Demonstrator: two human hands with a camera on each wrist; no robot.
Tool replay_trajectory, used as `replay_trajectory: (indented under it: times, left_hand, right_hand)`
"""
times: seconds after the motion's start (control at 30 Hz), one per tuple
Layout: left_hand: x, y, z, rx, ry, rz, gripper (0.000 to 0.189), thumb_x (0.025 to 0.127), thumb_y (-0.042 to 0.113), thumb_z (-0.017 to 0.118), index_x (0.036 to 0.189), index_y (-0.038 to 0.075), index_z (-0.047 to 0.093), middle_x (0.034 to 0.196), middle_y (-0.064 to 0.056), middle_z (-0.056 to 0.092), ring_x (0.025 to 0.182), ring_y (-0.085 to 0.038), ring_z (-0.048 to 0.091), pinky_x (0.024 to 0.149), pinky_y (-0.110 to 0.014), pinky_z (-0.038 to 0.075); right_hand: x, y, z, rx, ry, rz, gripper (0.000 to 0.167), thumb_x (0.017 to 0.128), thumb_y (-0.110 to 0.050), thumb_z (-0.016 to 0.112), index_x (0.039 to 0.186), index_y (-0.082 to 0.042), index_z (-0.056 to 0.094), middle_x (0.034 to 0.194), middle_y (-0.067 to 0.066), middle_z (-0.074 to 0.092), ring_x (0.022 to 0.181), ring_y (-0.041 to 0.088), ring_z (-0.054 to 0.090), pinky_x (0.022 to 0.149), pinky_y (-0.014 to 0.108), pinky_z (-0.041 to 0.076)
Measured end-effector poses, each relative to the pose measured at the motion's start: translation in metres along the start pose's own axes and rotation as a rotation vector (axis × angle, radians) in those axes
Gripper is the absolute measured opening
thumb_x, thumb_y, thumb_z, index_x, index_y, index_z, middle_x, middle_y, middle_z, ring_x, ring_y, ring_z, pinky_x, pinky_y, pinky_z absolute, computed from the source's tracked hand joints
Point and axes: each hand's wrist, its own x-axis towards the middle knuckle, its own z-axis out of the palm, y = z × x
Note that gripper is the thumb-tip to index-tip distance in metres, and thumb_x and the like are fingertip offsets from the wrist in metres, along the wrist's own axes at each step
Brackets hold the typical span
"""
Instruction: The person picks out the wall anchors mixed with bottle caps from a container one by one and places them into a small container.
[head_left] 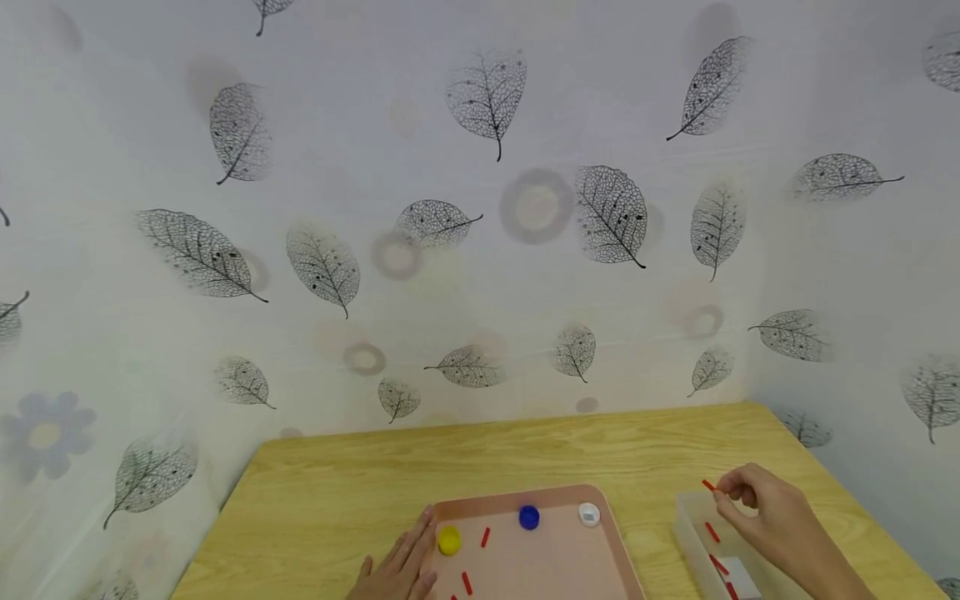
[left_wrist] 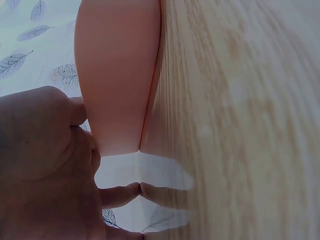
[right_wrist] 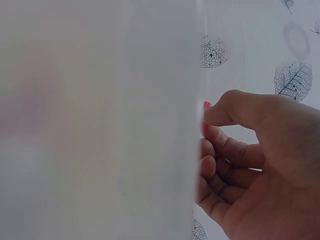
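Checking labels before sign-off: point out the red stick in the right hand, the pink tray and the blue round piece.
Held red stick (head_left: pixel 708 484): head view, its exposed end.
Pink tray (head_left: pixel 555 557): head view, bare floor.
Blue round piece (head_left: pixel 528 517): head view, middle.

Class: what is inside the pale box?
Red strips and a white piece show inside the pale box; what lies behind the right hand cannot be seen, nor the near end beyond the frame.
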Motion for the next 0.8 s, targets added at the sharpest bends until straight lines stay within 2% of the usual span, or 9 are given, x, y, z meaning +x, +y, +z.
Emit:
replay_trajectory:
  times: [0.57, 0.8]
  left_hand:
    - [-0.0015, 0.0001, 0.0000, 0.007, -0.001, 0.000, 0.065, 0.109, 0.058, 0.025, 0.166, 0.027, 0.018, 0.172, 0.008, 0.011, 0.139, -0.049, 0.044, 0.089, -0.092, 0.024]
    - [-0.0011, 0.0018, -0.0017, 0.020, 0.014, 0.000, 0.065, 0.109, 0.058, 0.026, 0.166, 0.027, 0.018, 0.172, 0.009, 0.011, 0.139, -0.048, 0.044, 0.091, -0.091, 0.025]
  right_hand:
    - [0.0017, 0.0025, -0.0036, -0.024, -0.055, 0.030, 0.021, 0.080, 0.001, 0.080, 0.082, -0.014, 0.066, 0.074, -0.011, 0.057, 0.067, -0.001, 0.049, 0.057, 0.027, 0.049]
    - [0.0011, -0.0053, -0.0007, 0.026, -0.043, 0.002, 0.024, 0.078, 0.003, 0.081, 0.082, -0.016, 0.066, 0.076, -0.017, 0.056, 0.069, -0.004, 0.050, 0.058, 0.023, 0.049]
